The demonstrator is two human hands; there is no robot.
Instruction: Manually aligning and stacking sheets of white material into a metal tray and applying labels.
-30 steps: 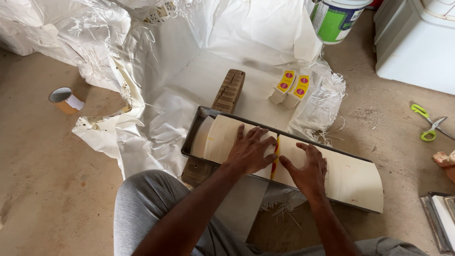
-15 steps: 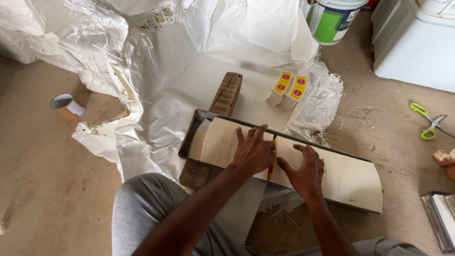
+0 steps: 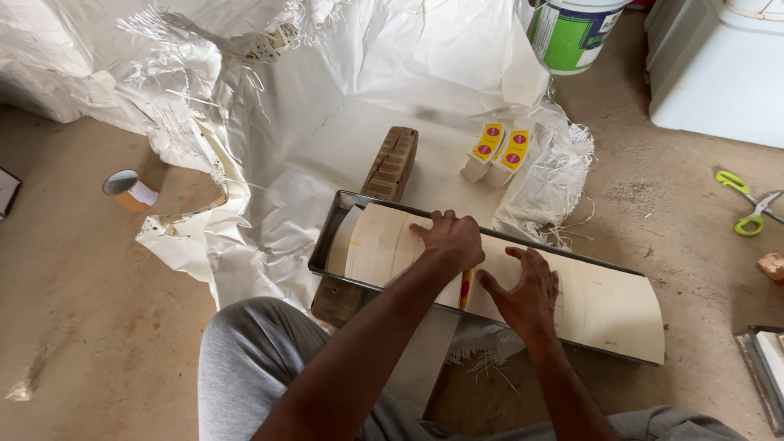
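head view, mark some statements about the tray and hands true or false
1. Both hands press on the cream sheet lying in the metal tray. True: left hand, right hand.
2. The green scissors lie inside the tray. False: the scissors lie on the floor to the right.
3. A tape roll lies on the floor at left. True.
4. The bucket stands on the cream sheet. False: the green and white bucket stands beyond the white sacking.
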